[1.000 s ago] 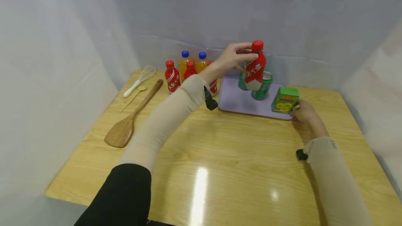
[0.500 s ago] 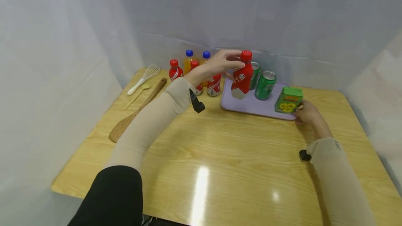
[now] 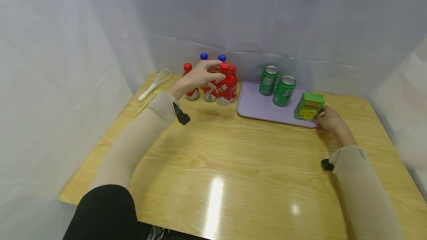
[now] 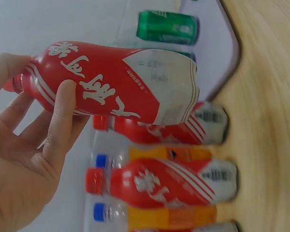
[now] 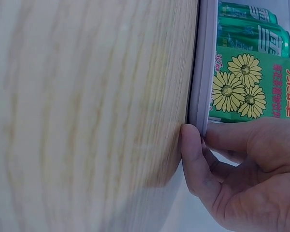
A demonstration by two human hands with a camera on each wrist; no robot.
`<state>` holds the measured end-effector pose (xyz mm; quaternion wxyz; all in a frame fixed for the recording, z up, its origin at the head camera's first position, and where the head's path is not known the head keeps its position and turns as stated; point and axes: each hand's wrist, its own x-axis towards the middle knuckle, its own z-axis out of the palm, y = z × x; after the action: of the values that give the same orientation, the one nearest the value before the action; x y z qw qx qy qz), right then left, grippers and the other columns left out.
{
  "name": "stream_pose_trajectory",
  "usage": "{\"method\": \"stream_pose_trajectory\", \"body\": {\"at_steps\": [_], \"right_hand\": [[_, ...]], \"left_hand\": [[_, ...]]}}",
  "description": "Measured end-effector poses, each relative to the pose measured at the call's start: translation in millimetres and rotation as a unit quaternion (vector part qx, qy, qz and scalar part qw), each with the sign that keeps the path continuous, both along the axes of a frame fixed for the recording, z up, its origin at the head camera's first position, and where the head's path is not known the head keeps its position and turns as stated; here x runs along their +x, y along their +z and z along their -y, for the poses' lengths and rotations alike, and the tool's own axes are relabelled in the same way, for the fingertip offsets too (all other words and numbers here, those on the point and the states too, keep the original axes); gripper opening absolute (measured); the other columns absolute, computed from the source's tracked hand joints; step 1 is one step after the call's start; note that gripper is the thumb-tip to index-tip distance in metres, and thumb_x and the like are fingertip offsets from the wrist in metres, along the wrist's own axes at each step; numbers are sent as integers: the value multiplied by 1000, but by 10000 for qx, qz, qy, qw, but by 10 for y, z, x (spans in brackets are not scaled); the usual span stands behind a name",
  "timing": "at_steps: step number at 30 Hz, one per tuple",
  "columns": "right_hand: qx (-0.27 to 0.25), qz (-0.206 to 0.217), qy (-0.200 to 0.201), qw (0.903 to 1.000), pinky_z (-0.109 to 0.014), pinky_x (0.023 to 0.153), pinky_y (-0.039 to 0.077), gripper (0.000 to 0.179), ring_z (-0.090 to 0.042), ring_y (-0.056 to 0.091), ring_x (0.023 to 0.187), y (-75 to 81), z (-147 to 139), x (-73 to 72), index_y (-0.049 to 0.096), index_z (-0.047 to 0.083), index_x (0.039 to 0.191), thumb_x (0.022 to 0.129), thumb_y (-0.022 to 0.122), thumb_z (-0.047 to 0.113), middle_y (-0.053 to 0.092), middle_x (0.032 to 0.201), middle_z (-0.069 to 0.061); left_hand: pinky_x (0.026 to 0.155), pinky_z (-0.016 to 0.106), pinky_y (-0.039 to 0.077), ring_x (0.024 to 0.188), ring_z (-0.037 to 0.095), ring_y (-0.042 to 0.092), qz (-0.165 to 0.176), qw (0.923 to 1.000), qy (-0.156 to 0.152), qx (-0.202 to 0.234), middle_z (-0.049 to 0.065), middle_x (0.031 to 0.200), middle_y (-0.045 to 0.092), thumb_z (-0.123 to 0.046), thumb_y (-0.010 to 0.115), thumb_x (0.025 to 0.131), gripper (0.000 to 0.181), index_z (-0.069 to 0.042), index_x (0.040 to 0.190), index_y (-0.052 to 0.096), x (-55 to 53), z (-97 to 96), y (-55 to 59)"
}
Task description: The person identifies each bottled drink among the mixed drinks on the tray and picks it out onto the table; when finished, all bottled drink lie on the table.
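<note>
My left hand [image 3: 198, 76] holds a red soda bottle [image 3: 225, 89] by its neck, in front of the other red bottles. In the left wrist view the bottle [image 4: 106, 82] lies across the picture, the fingers round its neck just below the red cap. At the tray's front right corner, my right hand [image 3: 331, 120] grips the purple tray [image 3: 253, 108]. The right wrist view has the thumb and finger pinching the tray's rim [image 5: 198, 87]. On the tray stand two green cans [image 3: 284, 91] and a green drink carton [image 3: 308, 108] with yellow flowers, beside the right hand.
Left of the tray, several red bottles [image 3: 188, 69] stand with two blue-capped orange drinks [image 4: 164, 217] behind them. A white whisk [image 3: 156, 83] lies at the back left beside a yellow spoon [image 3: 143, 107], partly covered by the left arm. Grey curtain surrounds the wooden table [image 3: 253, 173].
My left hand has carried the red bottle leftward and down, from over the tray to beside the other red bottles. The wooden spatula is now behind the left arm. The right hand stays at the tray.
</note>
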<state>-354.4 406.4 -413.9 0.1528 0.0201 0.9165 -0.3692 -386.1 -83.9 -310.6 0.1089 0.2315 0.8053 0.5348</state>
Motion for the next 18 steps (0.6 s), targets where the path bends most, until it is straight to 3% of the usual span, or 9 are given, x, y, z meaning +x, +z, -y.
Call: {"method": "stream_pose_trajectory", "body": {"at_steps": [7,12,18], "right_hand": [[-77,48,-63,9999,-29,69,65,50,-11,65,75,8,15,0,29,-22,144,102,51,-6,48,120,-37],[-69,39,-74,9999,-30,68,65,49,-13,65,77,14,-12,-1,29,-23,143,102,50,-7,48,120,-36],[-70,29,-73,9999,-30,66,65,50,-15,65,76,23,-40,10,30,-24,141,100,53,-7,50,114,-33]], "left_hand": [[88,47,66,111,32,71,-68,9984,394,-391,17,147,61,-21,68,103,57,-8,156,49,51,258,-193],[89,42,66,110,38,72,-41,9955,767,-555,19,148,60,-21,65,104,56,-9,156,48,63,339,-340],[78,32,66,116,34,70,-209,9948,884,-458,20,136,67,-15,66,103,43,-8,144,58,47,366,-456]]}}
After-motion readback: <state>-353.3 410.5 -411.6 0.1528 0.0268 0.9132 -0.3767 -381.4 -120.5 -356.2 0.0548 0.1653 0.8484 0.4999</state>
